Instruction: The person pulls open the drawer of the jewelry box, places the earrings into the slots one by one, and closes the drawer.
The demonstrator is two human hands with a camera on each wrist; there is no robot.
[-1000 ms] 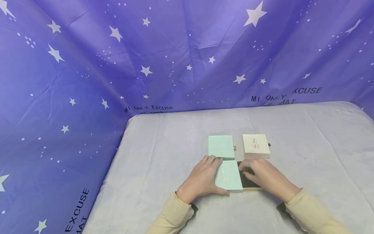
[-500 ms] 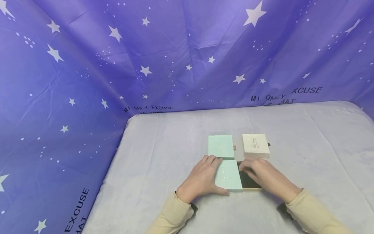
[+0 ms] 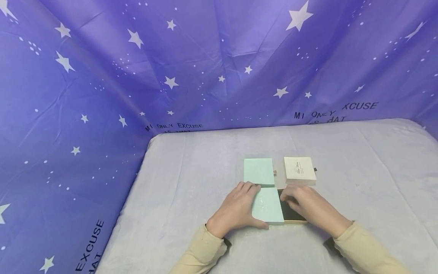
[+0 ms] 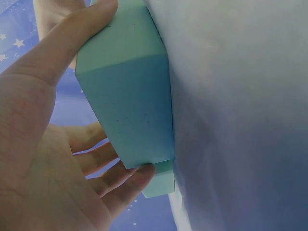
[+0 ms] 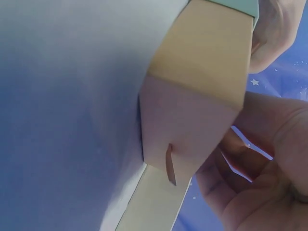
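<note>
A mint-green box sleeve (image 3: 268, 205) lies flat on the table, its tan drawer (image 5: 202, 53) pulled out to the right. My left hand (image 3: 237, 207) grips the sleeve, thumb on its near side and fingertips at the far side. Over the drawer's dark inside is my right hand (image 3: 306, 201), its fingers bent down into it. The right wrist view has the thumb and fingers reaching past the drawer's upper edge. The fingertips are hidden, so whether they pinch anything does not show. A brown ribbon tab (image 5: 170, 166) hangs from the drawer's end.
Just behind the sleeve lies a second mint-green box (image 3: 258, 171) with a small tab. To its right sits a cream box (image 3: 299, 169) with dark print and a black tab. A purple star-printed curtain (image 3: 205, 57) rises behind the light-covered table (image 3: 178, 182).
My right thumb has drawn in towards the fingers and shows less, leaving more of the drawer's dark inside in sight. The left hand and the boxes stay where they were.
</note>
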